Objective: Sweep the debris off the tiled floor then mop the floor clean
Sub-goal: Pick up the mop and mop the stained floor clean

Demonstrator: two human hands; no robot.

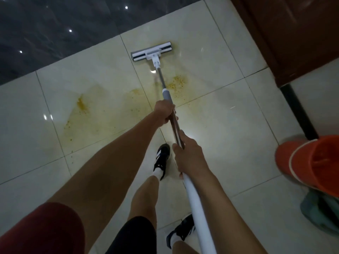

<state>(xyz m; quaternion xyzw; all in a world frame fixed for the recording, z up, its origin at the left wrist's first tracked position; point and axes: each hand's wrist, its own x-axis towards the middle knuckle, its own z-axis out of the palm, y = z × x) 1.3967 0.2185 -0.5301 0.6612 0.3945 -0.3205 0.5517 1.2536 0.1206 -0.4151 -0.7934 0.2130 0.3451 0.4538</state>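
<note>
Mop is out in front of the person, its flat head down on the tiled floor at the far end of the reach, just short of the dark glossy strip along the top. Head lies crosswise to the pole, so a pull back drags its full width thru the mess.

Yellow stains w/ gritty specks spread across approx 3 tiles between head and feet; thickest patches sit left at and right of the pole at. Judging by the smeared, wet look, sweeping is done & this is the mopping stage, early on.

Left hand grips the pole higher up toward the head, fingers curled round it just below the grey collar: the steering hand. Right hand wraps the pole nearer the body, where the metal section meets the white grip, giving push & pull. 2 hands apart on the shaft give leverage for pressing down.

Feet in black-white shoes are staggered, 1 fwd, a stance for stroking.

Orange bucket waits at right, near enough for rinsing, on what may be a teal cloth; blurred there, can't be sure. Brown wood panel fills the upper right.
</note>
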